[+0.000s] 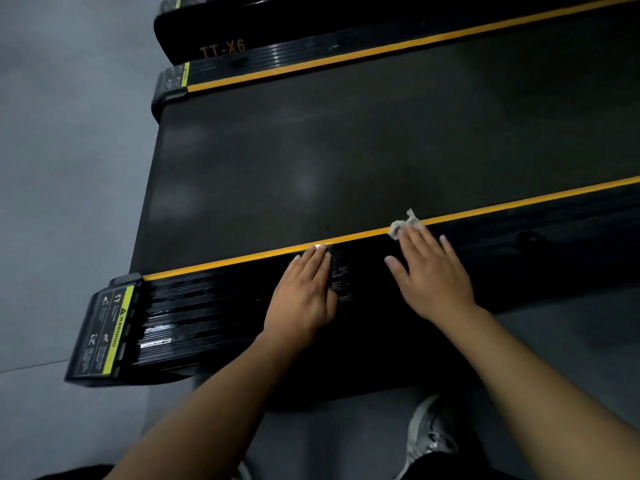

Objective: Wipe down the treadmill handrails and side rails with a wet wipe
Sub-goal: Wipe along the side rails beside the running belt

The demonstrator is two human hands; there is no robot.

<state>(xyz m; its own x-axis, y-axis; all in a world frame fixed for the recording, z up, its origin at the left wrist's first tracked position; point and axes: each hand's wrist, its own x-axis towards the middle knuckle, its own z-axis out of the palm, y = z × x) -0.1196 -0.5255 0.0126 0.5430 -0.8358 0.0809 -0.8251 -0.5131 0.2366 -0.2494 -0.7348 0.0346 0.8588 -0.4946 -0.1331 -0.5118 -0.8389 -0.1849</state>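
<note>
The near side rail [214, 317] of the treadmill is black and ribbed, with a yellow stripe [242, 259] along its inner edge. My left hand [304, 296] lies flat on the rail, fingers together, holding nothing. My right hand [431, 273] lies flat further right on the same rail, pressing a crumpled greyish wet wipe [403, 225] under its fingertips at the yellow stripe. Only a small part of the wipe shows beyond the fingers. The rail left of my left hand glistens wet.
The dark running belt [346, 150] stretches beyond the rail, with the far side rail [311, 60] behind it. A warning label [104, 334] covers the rail's end cap. A second treadmill [221, 48] marked TT-X6 stands further back. Grey floor [69, 168] lies left; my shoe [429, 434] is below.
</note>
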